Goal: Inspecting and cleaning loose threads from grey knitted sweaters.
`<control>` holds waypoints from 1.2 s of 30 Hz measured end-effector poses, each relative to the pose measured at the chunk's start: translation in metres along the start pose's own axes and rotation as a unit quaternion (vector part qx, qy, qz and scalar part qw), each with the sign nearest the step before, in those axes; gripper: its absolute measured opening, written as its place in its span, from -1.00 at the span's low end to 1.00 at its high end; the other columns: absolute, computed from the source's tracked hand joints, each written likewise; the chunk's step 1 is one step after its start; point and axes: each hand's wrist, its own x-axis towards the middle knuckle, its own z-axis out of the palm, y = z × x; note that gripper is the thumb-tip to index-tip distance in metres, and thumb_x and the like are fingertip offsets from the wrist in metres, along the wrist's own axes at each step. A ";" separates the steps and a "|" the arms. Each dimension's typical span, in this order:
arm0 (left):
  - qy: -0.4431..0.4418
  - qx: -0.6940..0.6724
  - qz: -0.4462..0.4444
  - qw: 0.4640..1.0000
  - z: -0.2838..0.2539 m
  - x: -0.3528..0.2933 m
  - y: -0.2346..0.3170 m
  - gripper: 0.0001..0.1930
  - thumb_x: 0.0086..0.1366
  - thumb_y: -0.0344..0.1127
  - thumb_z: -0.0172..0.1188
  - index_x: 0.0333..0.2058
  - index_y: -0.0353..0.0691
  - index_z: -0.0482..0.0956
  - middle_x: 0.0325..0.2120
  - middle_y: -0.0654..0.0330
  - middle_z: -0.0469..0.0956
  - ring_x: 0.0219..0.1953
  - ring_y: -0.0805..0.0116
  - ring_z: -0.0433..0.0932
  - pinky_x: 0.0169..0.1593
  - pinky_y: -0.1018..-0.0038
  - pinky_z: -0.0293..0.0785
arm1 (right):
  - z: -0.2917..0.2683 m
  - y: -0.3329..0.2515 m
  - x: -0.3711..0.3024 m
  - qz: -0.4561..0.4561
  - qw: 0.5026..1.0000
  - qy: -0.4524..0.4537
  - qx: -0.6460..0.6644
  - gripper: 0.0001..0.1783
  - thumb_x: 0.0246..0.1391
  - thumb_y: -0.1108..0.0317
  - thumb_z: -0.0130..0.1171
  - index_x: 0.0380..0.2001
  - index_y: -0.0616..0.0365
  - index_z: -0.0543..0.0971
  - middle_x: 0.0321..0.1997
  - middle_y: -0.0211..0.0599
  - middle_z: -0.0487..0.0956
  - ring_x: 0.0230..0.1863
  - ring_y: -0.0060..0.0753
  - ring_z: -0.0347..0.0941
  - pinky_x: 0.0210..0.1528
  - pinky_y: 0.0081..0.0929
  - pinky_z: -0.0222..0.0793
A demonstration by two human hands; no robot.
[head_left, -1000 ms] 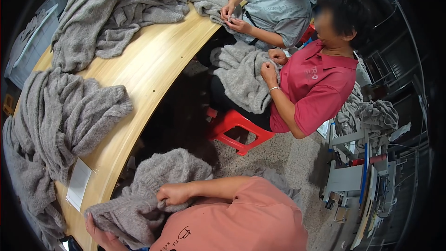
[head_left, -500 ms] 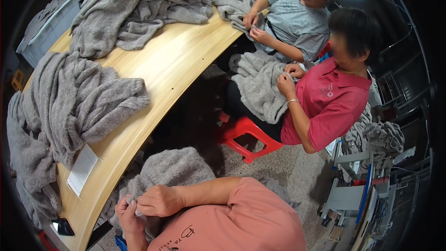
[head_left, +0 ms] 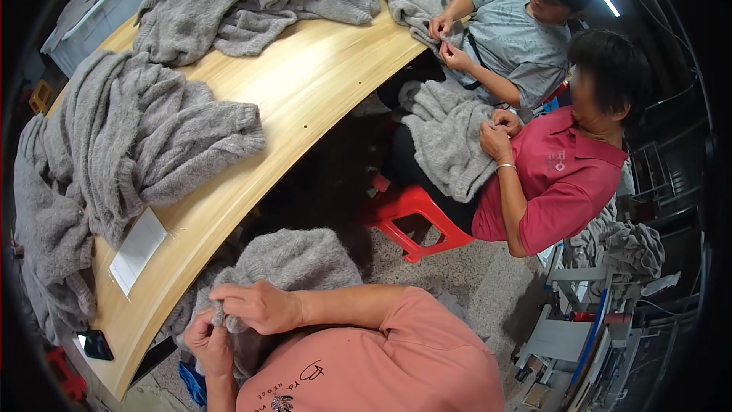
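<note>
A grey fuzzy knit garment [head_left: 301, 259] lies bunched over my lap, partly hidden behind my forearm. My right hand [head_left: 263, 307], reaching across from the right, has thumb and fingers closed on a small fold of the knit. Just below and left of it, my left hand [head_left: 210, 342] pinches the same fold between thumb and fingertips. The two hands are close together, and a short piece of knit shows between them. Whether a needle or thread is in my fingers is too small to tell.
On the curved wooden table [head_left: 305, 69] lie heaps of grey knit garments [head_left: 152, 130], a white paper [head_left: 139, 248] and a phone [head_left: 94, 344]. Two co-workers sit at the right, each handling grey knitwear; one is on a red stool [head_left: 419, 217]. A pale crate [head_left: 103, 15] stands beyond the table.
The whole view has shifted, so the table and co-workers appear farther right. My right hand's fingers have lifted and extended a little along the fold; both hands still grip the knit.
</note>
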 end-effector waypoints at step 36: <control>0.039 0.234 0.008 0.971 -0.005 0.014 0.006 -0.90 -0.11 -0.59 0.08 -0.51 -0.34 0.47 -0.65 0.15 0.42 -0.59 0.35 0.41 -0.51 0.56 0.28 | -0.030 0.029 0.007 0.161 0.961 -0.074 -0.214 -0.73 -0.29 0.53 0.08 -0.37 0.22 0.44 -0.38 -0.18 0.49 -0.33 -0.16 0.40 -0.27 -0.39 0.29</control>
